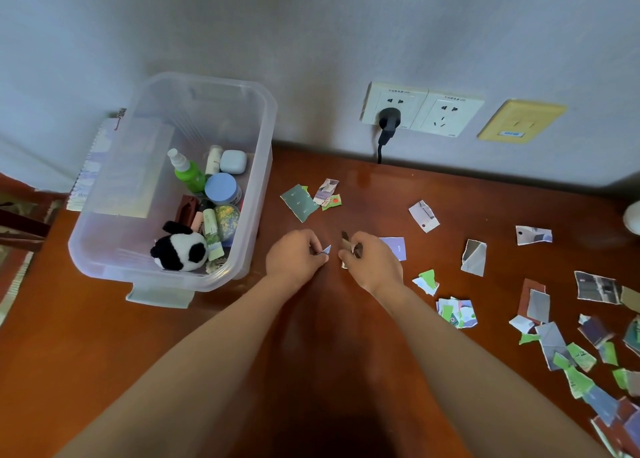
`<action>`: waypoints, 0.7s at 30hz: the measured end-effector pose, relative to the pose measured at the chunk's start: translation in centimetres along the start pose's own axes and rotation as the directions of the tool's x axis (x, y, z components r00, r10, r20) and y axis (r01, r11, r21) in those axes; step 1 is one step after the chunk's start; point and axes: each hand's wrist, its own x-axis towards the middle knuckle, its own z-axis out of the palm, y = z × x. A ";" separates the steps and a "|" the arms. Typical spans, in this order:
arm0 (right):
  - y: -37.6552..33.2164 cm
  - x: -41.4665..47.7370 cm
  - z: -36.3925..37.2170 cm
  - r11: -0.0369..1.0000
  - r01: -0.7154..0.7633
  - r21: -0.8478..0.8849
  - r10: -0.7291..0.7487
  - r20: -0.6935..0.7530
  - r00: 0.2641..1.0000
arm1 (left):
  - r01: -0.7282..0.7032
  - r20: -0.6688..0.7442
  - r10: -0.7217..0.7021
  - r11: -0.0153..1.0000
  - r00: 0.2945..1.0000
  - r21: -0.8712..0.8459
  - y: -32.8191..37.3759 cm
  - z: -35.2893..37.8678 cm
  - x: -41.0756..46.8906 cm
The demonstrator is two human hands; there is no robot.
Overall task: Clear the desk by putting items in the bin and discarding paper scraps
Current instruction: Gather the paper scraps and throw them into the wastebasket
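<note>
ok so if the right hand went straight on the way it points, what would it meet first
Probably the dark green paper scrap up-left of the right hand, passing close by the left hand; depth is unclear.

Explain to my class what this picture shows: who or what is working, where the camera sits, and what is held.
No machine here: the two grips are a person's bare hands, filmed by one camera worn on the head, looking down. The left grip pinches a bluish scrap; the right grip holds a dark scrap. More torn paper scraps lie on the brown desk, mostly to the right. The clear bin at left holds a panda toy, a green spray bottle and a blue-lidded jar.
</note>
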 end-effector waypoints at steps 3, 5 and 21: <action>-0.3 -0.1 -0.7 0.894 -0.146 0.423 0.147 0.032 0.989 | 0.077 0.027 -0.072 0.942 0.997 -0.328 0.5 0.1 -0.5; -0.4 -0.5 -1.7 0.631 -0.260 0.731 0.232 0.142 0.962 | 0.218 0.138 -0.170 0.741 0.976 -0.634 1.3 -0.2 -0.8; 3.9 -1.0 -5.3 0.489 -0.284 0.825 0.255 0.177 0.951 | 0.436 0.387 -0.201 0.392 0.900 -0.810 6.8 0.7 0.4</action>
